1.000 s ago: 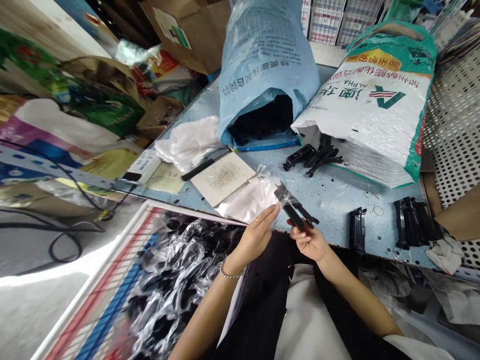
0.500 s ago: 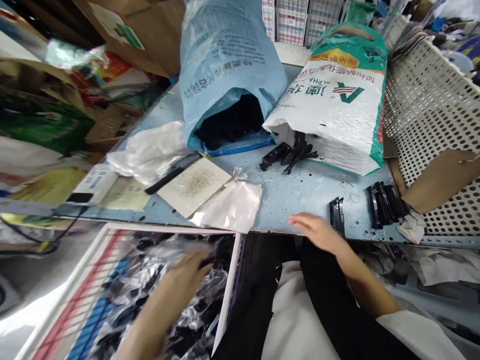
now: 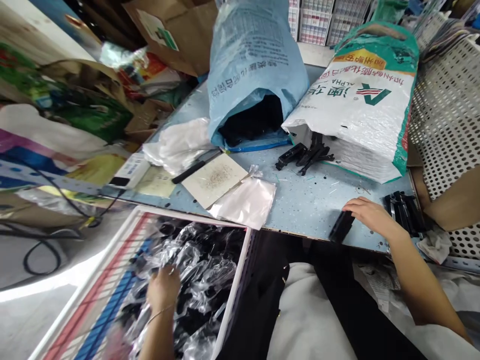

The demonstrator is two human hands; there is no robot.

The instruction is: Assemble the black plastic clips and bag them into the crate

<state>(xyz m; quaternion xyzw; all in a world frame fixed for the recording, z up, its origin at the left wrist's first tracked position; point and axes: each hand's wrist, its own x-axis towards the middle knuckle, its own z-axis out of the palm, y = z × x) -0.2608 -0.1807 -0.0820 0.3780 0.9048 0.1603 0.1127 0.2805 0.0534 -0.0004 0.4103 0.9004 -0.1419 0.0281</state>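
My right hand (image 3: 365, 212) is at the front edge of the table, its fingers closed over the upper end of a narrow black plastic part (image 3: 340, 229). The part looks slightly blurred. Down in the crate (image 3: 245, 270) at the lower left, my left hand (image 3: 164, 286) reaches among black pieces in clear plastic bags (image 3: 195, 250). Its fingers are hidden, so whether it holds anything does not show. Several similar black parts (image 3: 404, 212) lie side by side to the right of my right hand.
A blue sack (image 3: 258, 65) with dark contents opens toward me. Beside it, black parts (image 3: 309, 155) spill from a white and green sack (image 3: 360, 105). Flat clear bags (image 3: 245, 200) and a cream card (image 3: 215, 179) lie near the table edge. A perforated white basket (image 3: 446, 125) stands at right.
My right hand has moved right and closed on the black part. My left hand has moved left and deeper into the crate. The view has shifted left.
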